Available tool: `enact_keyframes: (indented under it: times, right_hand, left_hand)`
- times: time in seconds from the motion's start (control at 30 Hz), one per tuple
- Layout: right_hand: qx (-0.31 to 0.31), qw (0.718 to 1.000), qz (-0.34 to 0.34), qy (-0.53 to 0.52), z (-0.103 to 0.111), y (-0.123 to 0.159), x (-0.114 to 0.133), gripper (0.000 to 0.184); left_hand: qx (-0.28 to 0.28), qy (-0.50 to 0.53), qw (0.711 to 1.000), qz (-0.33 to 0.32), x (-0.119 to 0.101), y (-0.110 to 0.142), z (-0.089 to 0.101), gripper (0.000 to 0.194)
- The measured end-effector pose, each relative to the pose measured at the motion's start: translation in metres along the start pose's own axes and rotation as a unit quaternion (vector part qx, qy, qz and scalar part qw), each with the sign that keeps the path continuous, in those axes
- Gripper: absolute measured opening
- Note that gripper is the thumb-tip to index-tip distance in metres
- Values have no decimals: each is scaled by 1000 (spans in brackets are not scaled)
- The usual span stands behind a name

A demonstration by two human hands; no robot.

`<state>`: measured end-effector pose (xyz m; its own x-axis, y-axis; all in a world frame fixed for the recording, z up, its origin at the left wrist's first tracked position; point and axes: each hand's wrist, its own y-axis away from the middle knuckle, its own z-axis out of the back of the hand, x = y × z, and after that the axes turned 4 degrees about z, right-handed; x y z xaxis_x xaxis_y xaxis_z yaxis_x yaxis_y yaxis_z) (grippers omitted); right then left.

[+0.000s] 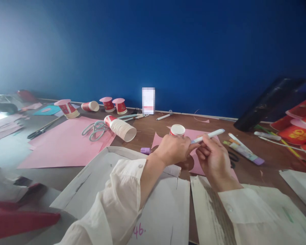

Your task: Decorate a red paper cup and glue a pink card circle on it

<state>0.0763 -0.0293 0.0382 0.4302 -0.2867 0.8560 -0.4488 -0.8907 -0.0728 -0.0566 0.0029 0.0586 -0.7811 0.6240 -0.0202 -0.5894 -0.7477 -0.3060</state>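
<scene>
A white marker pen (209,135) slants across in front of me, its far end bluish. My right hand (214,158) pinches it between thumb and fingers. My left hand (172,148) is closed at the pen's other end, and its fingertips are partly hidden behind the hand. Just beyond my left hand stands a paper cup (177,130), open end up, its lower part covered by the hand. Pink paper (197,163) with cut-out curves lies beneath both hands. A purple cap (145,150) lies left of my left wrist.
Stacked paper cups (122,129) lie beside grey-handled scissors (95,130) on pink sheets (63,146). Cups with pink discs (107,104) stand near the blue wall (153,51). A black roll (267,105) leans at right beside red cups (298,134). White paper (163,211) lies in front.
</scene>
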Motion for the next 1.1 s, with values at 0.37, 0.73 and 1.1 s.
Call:
enact_keyframes:
  times: [0.37,0.73,1.1]
  right_hand:
    - [-10,1000,-6,-27,2,0,-1,42]
    - [-68,993,49,-82,35,-28,55,29]
    - [-81,994,51,45,25,-19,-1,39]
  left_hand:
    - [-23,28,999,-17,-6,-3,-6,54]
    - [-47,51,992,109,14,2,-2,54]
    - [45,10,932,358,85,0,-8,47]
